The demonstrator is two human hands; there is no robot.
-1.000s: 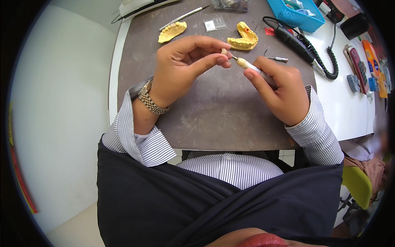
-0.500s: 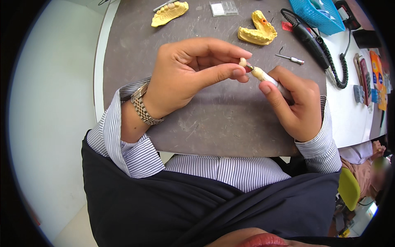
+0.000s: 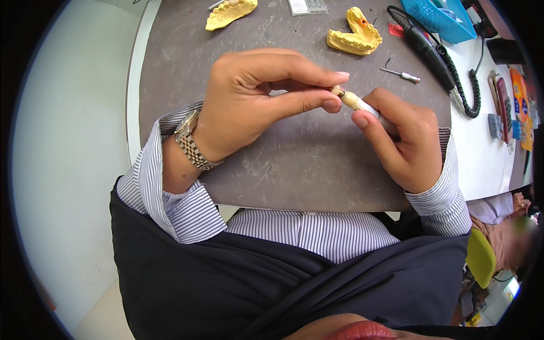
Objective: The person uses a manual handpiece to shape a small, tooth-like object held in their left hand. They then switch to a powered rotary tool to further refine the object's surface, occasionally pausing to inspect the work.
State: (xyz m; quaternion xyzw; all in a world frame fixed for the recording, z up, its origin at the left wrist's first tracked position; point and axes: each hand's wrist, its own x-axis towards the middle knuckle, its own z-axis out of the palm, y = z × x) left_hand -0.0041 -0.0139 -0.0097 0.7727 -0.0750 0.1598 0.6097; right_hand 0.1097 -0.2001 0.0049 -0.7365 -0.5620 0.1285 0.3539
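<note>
My left hand [image 3: 249,85] pinches a small cream tooth crown [image 3: 336,89] between thumb and fingertips, which partly cover it. My right hand [image 3: 405,139] is wrapped round a slim white handle [image 3: 370,108] with a lumpy yellowish end [image 3: 351,101]. From that end a short metal tip points at the crown and seems to meet it; the fingers hide the exact contact. Both hands are raised above the grey-brown work mat [image 3: 306,164].
Beyond my hands lie two yellow dental casts [image 3: 231,15] [image 3: 354,39], a clear plastic case [image 3: 307,6] and a small screwdriver [image 3: 402,75]. A black handpiece [image 3: 425,54] with coiled cord lies at right, near a blue basket [image 3: 445,21]. Another person [image 3: 498,221] sits at the far right.
My left fingertips have closed further over the crown, which shows less now. Less of the metal tip is visible between crown and handle. The view has shifted slightly.
</note>
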